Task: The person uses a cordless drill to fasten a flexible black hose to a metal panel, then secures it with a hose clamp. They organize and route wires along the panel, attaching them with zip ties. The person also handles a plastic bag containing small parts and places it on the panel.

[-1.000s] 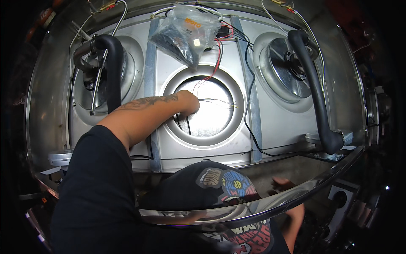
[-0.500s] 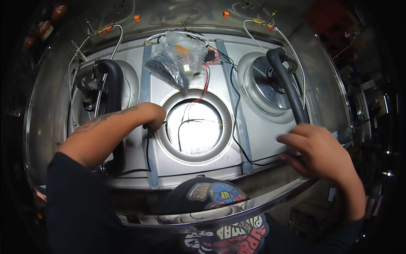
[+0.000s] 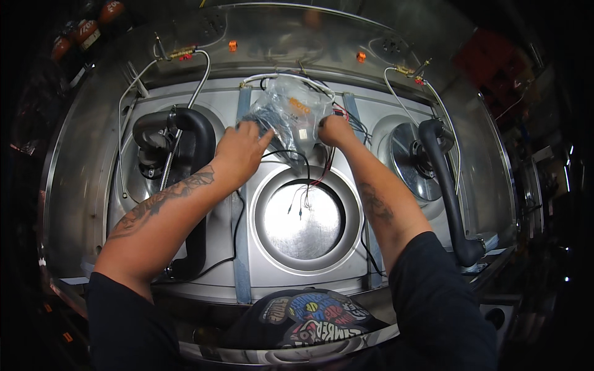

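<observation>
A: Item: clear plastic bag of parts, above the round steel opening.

B: Our left hand and right hand pinch its sides; we'd lift evenly, clear of the wires.

The clear plastic bag at twelve o'clock hid its contents behind glare and crumpled film. The right hand curled so its fingertips vanished behind the bag; its grip was unreadable. The black hose at three o'clock ended out of sight below the panel edge.
</observation>
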Tool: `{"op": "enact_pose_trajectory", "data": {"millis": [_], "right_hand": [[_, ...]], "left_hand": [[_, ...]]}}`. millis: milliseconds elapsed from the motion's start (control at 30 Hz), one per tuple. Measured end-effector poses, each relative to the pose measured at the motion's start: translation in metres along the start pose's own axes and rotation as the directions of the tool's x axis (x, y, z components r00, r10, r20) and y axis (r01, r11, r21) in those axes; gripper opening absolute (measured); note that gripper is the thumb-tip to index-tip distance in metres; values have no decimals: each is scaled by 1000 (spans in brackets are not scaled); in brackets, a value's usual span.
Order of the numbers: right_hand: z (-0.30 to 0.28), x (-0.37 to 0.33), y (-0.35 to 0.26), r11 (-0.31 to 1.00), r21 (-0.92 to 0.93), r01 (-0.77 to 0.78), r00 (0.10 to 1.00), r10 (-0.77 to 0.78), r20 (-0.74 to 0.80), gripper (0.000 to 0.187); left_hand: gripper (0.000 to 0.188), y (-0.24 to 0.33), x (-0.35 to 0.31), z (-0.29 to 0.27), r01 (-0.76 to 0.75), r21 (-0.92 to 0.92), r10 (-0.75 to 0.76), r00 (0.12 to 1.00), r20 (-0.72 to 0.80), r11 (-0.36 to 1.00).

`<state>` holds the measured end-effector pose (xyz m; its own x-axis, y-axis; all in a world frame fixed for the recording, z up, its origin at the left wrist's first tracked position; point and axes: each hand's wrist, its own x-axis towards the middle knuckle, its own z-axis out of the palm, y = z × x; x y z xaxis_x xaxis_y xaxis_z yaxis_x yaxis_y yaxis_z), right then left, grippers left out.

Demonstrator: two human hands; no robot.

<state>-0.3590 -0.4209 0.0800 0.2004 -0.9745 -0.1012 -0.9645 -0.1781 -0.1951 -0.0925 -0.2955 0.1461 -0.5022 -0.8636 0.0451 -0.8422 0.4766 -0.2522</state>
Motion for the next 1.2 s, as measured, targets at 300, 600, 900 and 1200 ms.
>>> {"op": "enact_pose_trajectory", "data": {"millis": [300, 600, 900, 1200], "right_hand": [[51, -1, -37, 994, 93, -62, 994, 53, 91, 30], [60, -34, -76, 1000, 13, 4, 1000, -4, -9, 24], [11, 2, -43, 955, 253, -154, 978, 184, -100, 25], [-101, 11, -17, 985, -166, -51, 992, 31, -120, 29]], "left_hand": [[48, 52, 44, 53, -17, -5, 18, 919, 394, 1000], [55, -2, 49, -24, 68, -526, -139, 986, -96, 848], [53, -12, 49, -7, 247, -539, -228, 968, 103, 805], [52, -6, 46, -4, 208, -587, -133, 977, 168, 783]]}}
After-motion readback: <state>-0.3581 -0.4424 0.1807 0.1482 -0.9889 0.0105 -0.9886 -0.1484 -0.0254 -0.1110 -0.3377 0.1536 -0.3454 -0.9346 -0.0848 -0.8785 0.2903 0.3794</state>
